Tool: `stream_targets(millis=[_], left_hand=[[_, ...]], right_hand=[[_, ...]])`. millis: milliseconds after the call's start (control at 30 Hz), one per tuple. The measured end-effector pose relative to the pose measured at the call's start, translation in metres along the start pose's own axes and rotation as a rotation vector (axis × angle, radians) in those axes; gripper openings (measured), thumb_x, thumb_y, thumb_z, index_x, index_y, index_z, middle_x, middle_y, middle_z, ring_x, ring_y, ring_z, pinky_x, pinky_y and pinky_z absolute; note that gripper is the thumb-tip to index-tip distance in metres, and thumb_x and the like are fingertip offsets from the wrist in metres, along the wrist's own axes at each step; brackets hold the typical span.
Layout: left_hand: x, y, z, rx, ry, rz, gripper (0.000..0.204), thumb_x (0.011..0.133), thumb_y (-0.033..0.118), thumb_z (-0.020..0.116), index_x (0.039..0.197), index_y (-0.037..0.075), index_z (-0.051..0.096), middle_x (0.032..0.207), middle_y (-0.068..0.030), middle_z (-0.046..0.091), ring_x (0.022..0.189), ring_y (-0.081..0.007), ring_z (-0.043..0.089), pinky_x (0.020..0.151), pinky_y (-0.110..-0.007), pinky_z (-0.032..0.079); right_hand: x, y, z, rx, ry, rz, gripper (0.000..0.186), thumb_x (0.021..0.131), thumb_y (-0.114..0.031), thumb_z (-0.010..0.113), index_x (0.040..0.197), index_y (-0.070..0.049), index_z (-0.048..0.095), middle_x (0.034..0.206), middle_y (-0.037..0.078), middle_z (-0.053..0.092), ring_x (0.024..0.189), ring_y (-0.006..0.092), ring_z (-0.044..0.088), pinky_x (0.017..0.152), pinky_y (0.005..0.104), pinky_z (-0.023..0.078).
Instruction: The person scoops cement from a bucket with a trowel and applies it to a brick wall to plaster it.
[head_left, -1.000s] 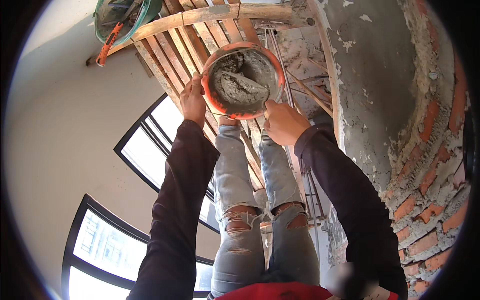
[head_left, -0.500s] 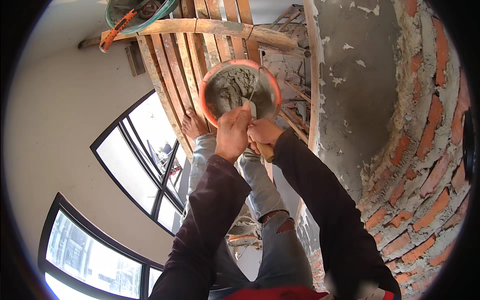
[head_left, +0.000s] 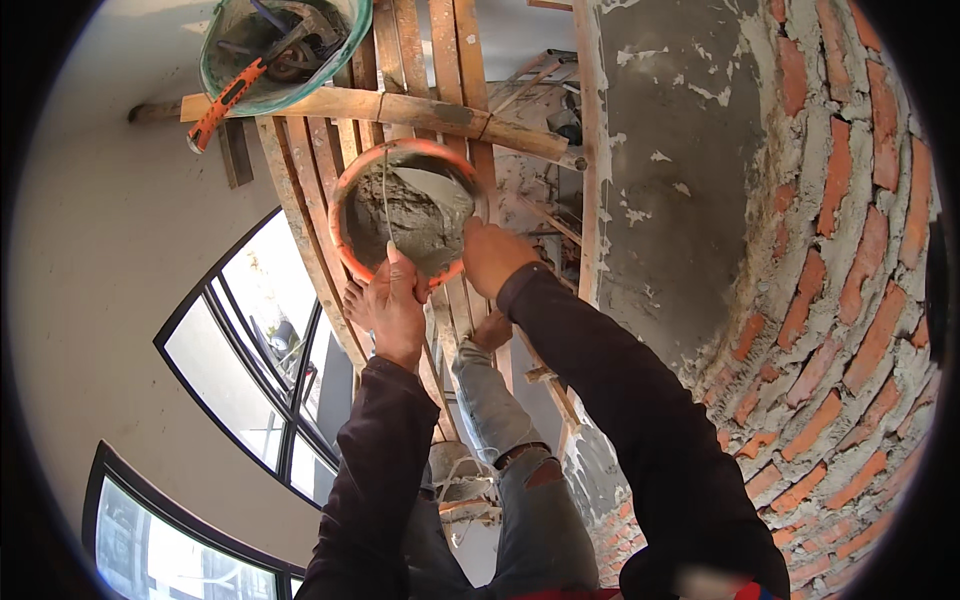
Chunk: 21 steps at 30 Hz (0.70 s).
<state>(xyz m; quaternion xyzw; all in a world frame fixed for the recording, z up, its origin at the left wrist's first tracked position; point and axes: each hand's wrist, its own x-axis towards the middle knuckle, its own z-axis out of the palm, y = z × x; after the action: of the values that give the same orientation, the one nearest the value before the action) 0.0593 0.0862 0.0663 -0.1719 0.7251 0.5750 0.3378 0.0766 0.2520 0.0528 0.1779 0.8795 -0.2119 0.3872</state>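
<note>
An orange bucket (head_left: 350, 262) half full of grey mortar (head_left: 405, 225) sits on the wooden scaffold planks (head_left: 440, 60). My left hand (head_left: 395, 310) grips the bucket's near rim. At the bucket's right side, my right hand (head_left: 492, 255) is closed around the handle of a trowel. The trowel's grey blade (head_left: 435, 188) lies inside the bucket over the mortar. My legs in torn jeans (head_left: 520, 480) and a bare foot (head_left: 355, 300) show below the bucket.
A green bucket (head_left: 345, 60) holding an orange-handled hammer (head_left: 225, 100) and other tools rests on a cross pole (head_left: 420, 110) at the top. A curved brick wall (head_left: 830, 330), partly plastered grey (head_left: 680, 180), rises on the right. Dark-framed windows (head_left: 250, 330) lie lower left.
Both hands held the bucket's rim a second ago. The view has shifted, my left hand still holds the rim, and my right hand has moved to the right side with the trowel in the mortar.
</note>
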Motion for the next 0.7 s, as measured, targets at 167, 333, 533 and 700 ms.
stream_targets(millis=[167, 333, 533, 700], left_hand=[[0.026, -0.015, -0.034, -0.049, 0.259, -0.188, 0.06, 0.104, 0.05, 0.041, 0.074, 0.002, 0.059, 0.064, -0.0028, 0.053, 0.064, -0.0136, 0.05, 0.064, -0.031, 0.041], [0.022, -0.022, -0.08, 0.022, 0.232, -0.288, 0.055, 0.105, 0.049, 0.042, 0.082, 0.002, 0.062, 0.071, -0.0025, 0.055, 0.07, -0.0133, 0.052, 0.066, -0.03, 0.042], [0.008, -0.024, -0.051, -0.058, 0.301, -0.129, 0.053, 0.107, 0.044, 0.04, 0.091, 0.0, 0.065, 0.084, -0.0065, 0.057, 0.077, -0.0186, 0.054, 0.075, -0.033, 0.045], [0.025, -0.05, -0.039, -0.15, 0.512, -0.213, 0.043, 0.106, 0.042, 0.044, 0.087, 0.007, 0.06, 0.076, 0.0021, 0.054, 0.068, -0.0076, 0.047, 0.064, -0.024, 0.037]], right_hand=[[0.07, -0.001, 0.062, 0.453, -0.49, -0.019, 0.019, 0.09, -0.013, 0.062, 0.099, 0.001, 0.052, 0.083, 0.021, 0.065, 0.073, 0.0348, 0.069, 0.064, 0.048, 0.054], [0.02, -0.014, 0.009, 1.375, -0.777, 0.407, 0.017, 0.091, -0.012, 0.062, 0.096, 0.0, 0.051, 0.073, 0.012, 0.059, 0.058, 0.0239, 0.064, 0.051, 0.0449, 0.052], [0.018, -0.02, -0.003, -0.007, -0.156, -0.001, 0.024, 0.086, -0.008, 0.056, 0.106, 0.007, 0.057, 0.097, 0.028, 0.068, 0.098, 0.044, 0.066, 0.086, 0.0478, 0.051], [-0.016, -0.016, 0.004, -0.084, -0.307, -0.182, 0.03, 0.084, -0.006, 0.057, 0.111, 0.007, 0.054, 0.095, 0.029, 0.065, 0.091, 0.0431, 0.066, 0.084, 0.0466, 0.051]])
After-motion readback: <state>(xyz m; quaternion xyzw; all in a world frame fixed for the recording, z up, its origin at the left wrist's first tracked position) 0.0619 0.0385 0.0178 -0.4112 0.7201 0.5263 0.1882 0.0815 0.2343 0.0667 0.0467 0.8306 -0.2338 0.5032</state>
